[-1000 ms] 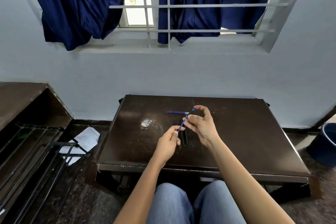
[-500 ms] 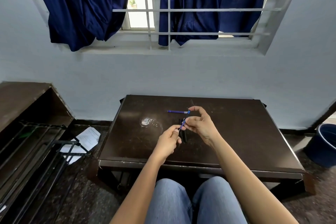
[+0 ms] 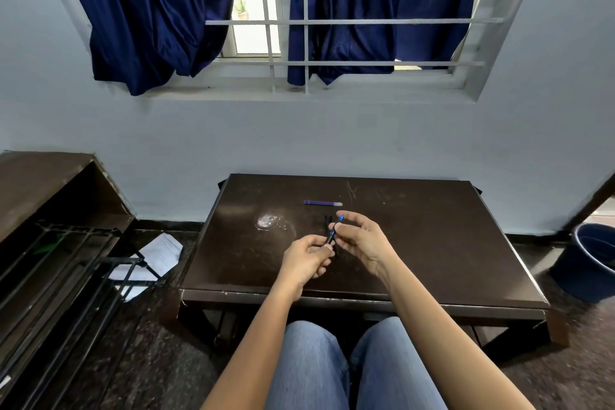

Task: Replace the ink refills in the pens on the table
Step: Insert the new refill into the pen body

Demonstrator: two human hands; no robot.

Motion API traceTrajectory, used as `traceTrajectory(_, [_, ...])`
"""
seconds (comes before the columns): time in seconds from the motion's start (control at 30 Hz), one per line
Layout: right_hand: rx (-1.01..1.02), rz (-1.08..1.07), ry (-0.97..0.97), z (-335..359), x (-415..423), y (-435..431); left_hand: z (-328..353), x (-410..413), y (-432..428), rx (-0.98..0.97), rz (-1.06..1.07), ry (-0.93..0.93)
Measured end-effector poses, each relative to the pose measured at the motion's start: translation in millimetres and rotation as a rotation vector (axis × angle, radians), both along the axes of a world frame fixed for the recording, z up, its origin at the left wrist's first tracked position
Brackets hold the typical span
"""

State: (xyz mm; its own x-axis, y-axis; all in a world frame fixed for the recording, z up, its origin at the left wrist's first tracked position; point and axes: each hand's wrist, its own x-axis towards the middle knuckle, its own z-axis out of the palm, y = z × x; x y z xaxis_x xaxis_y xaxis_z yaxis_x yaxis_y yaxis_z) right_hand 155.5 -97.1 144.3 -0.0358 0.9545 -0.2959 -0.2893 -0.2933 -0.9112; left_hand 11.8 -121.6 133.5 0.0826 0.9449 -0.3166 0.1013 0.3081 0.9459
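Edges: the table (image 3: pixel 449 243) stands with its far edge close to the wall, and its near edge is above my operator's knees. Off the table's left side, a black metal rack (image 3: pixel 66 260) is near that edge, with papers (image 3: pixel 159 250) on the floor between them. From the hands out to the table's right edge I see bare dark top.

Containers: one blue bucket (image 3: pixel 592 263) sits on the floor, off the table's right side and apart from it. Only its dark inner wall shows, so I cannot tell what it holds.

Task thing: the pen (image 3: pixel 333 234) is held just above the middle of the table, between both hands. Its long axis runs from near-left to far-right. The blue end points away toward the table's far edge, and the dark end points back at the person.

Grip: the left hand (image 3: pixel 306 260) has its fingers curled and pinches the pen's dark near end. The right hand (image 3: pixel 362 240) pinches the pen near the blue end with thumb and forefinger, the other fingers loosely bent.

A blue refill (image 3: pixel 322 202) lies flat beyond the hands, its long axis parallel to the table's far edge and its pale end to the right. Dark pens (image 3: pixel 327 221) lie on the table just behind the hands, partly hidden. A shiny pale patch (image 3: pixel 273 223) is left of the hands; I cannot tell whether it is an object or glare.
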Motion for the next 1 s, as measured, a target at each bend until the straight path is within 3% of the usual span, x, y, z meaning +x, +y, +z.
traceTrajectory(0.43, [-0.029,-0.036,-0.077,-1,1,-9,-4,4,-5,0.095,0.039,0.167])
traceTrajectory(0.57, [-0.023,-0.03,-0.08,-1,2,-11,1,8,-6,0.016,0.036,0.122])
traceTrajectory(0.7, [-0.01,-0.026,-0.07,0,3,-12,11,11,-8,-0.129,-0.11,0.05])
traceTrajectory(0.87, [-0.011,-0.017,-0.07,-2,5,-11,8,5,-7,-0.072,-0.056,-0.061])
traceTrajectory(1.0, [0.003,0.004,-0.077,-2,4,-11,10,6,-8,-0.077,-0.088,0.013])
